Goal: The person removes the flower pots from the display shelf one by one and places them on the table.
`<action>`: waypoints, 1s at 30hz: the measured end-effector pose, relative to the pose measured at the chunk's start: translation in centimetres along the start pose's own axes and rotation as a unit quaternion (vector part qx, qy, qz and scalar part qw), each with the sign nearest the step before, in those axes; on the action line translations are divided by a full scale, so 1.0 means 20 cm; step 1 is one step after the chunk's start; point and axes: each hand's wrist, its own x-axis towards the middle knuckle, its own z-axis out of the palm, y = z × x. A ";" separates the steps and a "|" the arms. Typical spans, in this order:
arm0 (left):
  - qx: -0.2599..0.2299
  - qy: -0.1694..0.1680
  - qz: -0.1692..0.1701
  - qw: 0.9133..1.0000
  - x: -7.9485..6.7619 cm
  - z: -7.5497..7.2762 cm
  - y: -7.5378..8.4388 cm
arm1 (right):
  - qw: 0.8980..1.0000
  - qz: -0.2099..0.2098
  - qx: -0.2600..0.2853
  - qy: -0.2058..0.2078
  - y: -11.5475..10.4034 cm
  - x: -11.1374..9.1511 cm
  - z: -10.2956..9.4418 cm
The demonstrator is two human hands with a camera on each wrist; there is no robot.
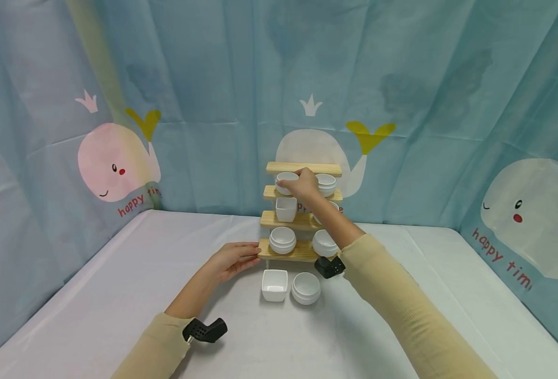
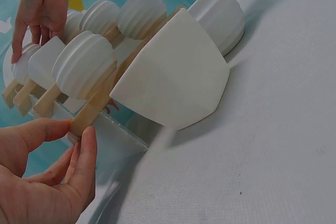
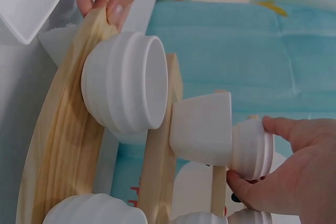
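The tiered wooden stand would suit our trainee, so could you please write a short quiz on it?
1. How many wooden boards does the tiered stand show in the head view?
2. True or false: the left hand pinches the top board.
3. The right hand holds: (a) a square bowl; (b) a round ribbed bowl; (c) nothing.

Key: 1: four; 2: false, it pinches the lowest board; 3: b.
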 end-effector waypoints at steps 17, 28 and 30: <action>0.003 0.005 -0.003 1.000 0.00 0.00 0.00 | 1.000 -0.010 -0.004 0.005 0.00 -0.01 -0.01; 0.001 0.002 -0.004 1.000 -0.01 0.00 0.01 | 0.999 -0.030 -0.014 0.002 0.00 -0.04 -0.03; 0.000 0.001 -0.003 1.000 -0.01 0.00 0.01 | 0.999 -0.032 -0.016 0.001 0.00 -0.04 -0.03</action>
